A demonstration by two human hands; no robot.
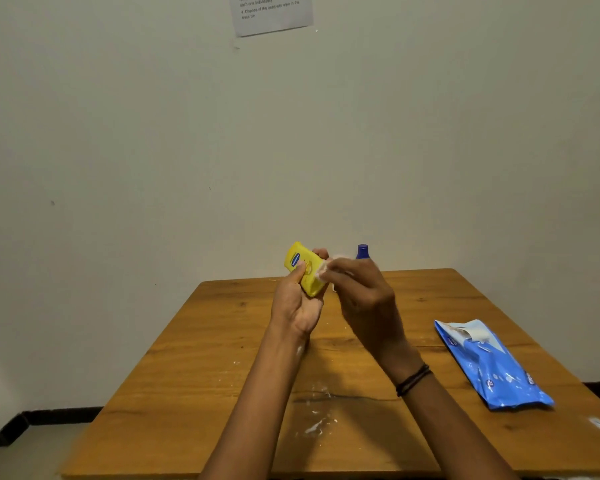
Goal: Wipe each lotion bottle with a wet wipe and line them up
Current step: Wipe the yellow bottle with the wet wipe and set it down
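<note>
The fingers of the left hand curl round the yellow lotion bottle, held up with its long axis slanting up-left to down-right, just left of the right hand, whose fingers pinch the wet wipe against its side.

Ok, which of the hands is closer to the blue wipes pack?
Right. The right hand, holding the wipe, is raised left of the pack; the left hand, gripping the yellow bottle, is farther left.
</note>
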